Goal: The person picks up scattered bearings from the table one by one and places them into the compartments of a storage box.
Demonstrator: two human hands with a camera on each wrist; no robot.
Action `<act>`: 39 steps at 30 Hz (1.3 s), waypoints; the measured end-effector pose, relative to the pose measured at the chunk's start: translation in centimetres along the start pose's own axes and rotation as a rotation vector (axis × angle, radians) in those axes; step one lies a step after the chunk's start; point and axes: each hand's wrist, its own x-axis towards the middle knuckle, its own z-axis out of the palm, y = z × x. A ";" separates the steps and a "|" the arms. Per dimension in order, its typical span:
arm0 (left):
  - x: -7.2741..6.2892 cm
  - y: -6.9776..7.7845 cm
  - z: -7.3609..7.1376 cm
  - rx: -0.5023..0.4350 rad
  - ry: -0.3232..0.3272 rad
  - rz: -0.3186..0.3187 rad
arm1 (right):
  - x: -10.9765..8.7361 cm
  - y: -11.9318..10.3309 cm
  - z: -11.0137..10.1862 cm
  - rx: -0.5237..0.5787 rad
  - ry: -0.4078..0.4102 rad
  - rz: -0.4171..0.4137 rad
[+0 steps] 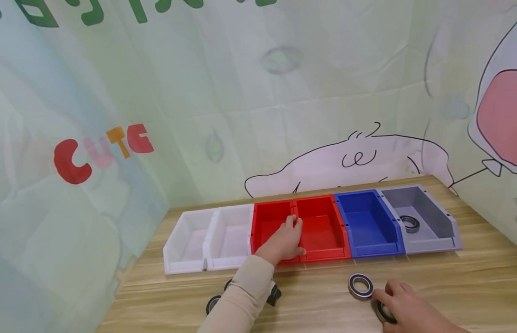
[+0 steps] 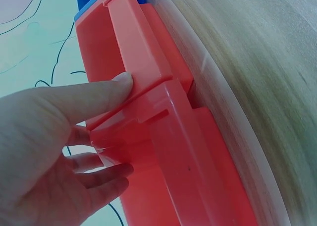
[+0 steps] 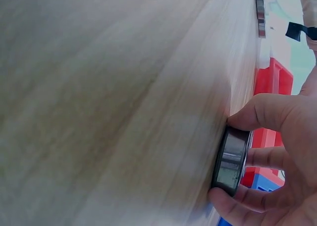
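My left hand (image 1: 286,238) is over the divider between the two red bins. In the left wrist view its thumb rests at the rim of one red bin (image 2: 143,42), and the fingers, spread and holding nothing, reach over the neighbouring red bin (image 2: 185,161). My right hand (image 1: 401,305) grips a ball bearing (image 3: 232,159) by its outer rim, thumb on one side and fingers on the other, low over the tabletop. Just left of that hand, a second bearing (image 1: 361,286) lies flat on the table.
Two white bins (image 1: 185,268), a blue bin (image 1: 376,249) and a grey bin (image 1: 437,245) complete the row; a bearing (image 1: 409,224) lies inside the grey one. Left of my left forearm another bearing (image 1: 212,304) lies on the wooden table (image 1: 320,305), with one more partly hidden. A printed curtain (image 1: 200,92) hangs behind.
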 end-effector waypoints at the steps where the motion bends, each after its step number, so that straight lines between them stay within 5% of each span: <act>1: 0.0 0.0 0.0 -0.001 0.000 0.000 | 0.0 0.0 0.0 0.004 -0.001 -0.002; 14: 0.3 0.1 0.0 0.013 -0.006 -0.002 | -0.7 0.2 -1.1 -0.017 0.120 -0.111; 23: 0.3 0.2 -0.1 0.014 -0.012 0.001 | -0.4 -0.8 -3.1 -0.151 0.405 -0.260; 33: 0.2 0.2 0.0 0.018 -0.011 -0.002 | 1.2 -0.8 -5.9 -0.186 0.425 -0.339; 39: 0.2 0.2 0.1 0.008 -0.006 -0.001 | 3.0 -0.8 -7.7 -0.192 0.356 -0.282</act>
